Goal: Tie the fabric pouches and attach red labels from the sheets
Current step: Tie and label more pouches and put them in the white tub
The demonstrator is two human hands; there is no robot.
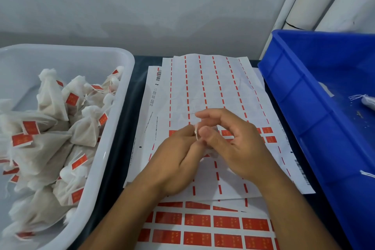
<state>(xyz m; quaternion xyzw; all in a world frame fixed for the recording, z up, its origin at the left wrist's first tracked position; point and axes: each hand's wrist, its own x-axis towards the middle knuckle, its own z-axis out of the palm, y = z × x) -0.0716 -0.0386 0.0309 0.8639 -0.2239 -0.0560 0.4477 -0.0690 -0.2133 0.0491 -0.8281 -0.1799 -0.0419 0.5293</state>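
Both hands meet over the middle of the white label sheets [205, 87] — the left hand [174, 160] and the right hand [233, 144] are pressed close together, fingertips touching, pinching a thin white drawstring [196, 133] between them. The left hand's fingers curl round the string from the left; the right hand grips it with thumb and a lower finger while its forefinger arches above, loosely bent. A small bit of pale fabric shows under the right hand, mostly hidden, so I cannot tell the pouch's shape. The top sheet is largely peeled, with red dashes left in columns and a few red rectangular labels [266, 130] beside the right hand; a lower sheet near the camera carries full rows of red labels [197, 220]. To the left stands a white plastic tub [113, 128] heaped with tied white fabric pouches [50, 97] bearing red tags. To the right sits a blue plastic crate [304, 91] — one untied white pouch [368, 101] lies in it.
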